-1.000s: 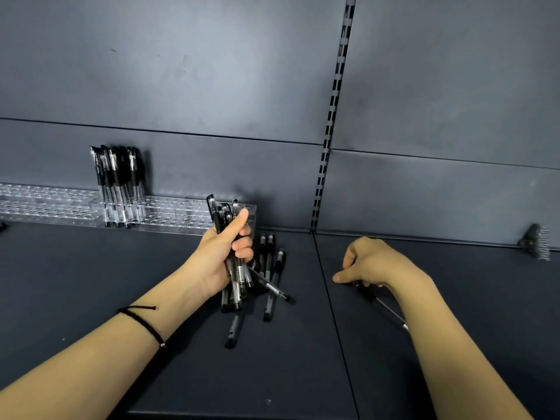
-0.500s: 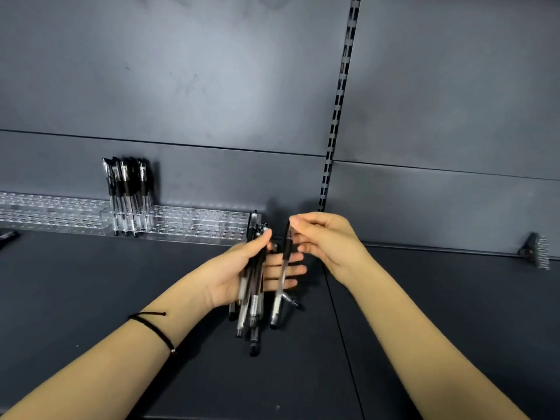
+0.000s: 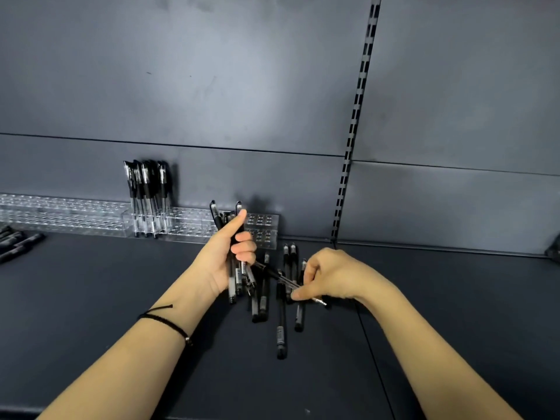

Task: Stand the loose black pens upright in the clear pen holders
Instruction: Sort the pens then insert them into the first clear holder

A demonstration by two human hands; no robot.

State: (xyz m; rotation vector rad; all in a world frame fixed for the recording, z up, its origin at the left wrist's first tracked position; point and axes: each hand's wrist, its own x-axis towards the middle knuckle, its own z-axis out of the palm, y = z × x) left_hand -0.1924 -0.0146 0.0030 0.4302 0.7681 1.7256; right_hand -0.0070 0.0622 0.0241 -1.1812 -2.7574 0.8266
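Dark grey wall (image 3: 212, 86) stands behind a dark grey shelf (image 3: 91, 298), and a thin strip with little slots (image 3: 353, 131) runs up the wall on the right. Along the back of the shelf sit the clear pen holders (image 3: 188, 221), in a long row that goes off to the left. A small bunch of standing pens (image 3: 147, 192) is upright in one holder, close to the wall. Your left hand (image 3: 225, 259) is curled tight around a bundle of pens (image 3: 238, 278), with the thumb pointing up along them. The bundle is held just in front of the right end of the holders. A black string bracelet (image 3: 165, 321) is on that wrist. Your right hand (image 3: 330, 275) is low over the shelf and pinches one slanted pen (image 3: 277, 274) between thumb and fingers. That pen's other end reaches up close to your left hand. Under and between your hands, the loose pens (image 3: 281, 322) lie in a messy pile on the shelf. A few more pens (image 3: 15, 242) lie flat at the far left edge.
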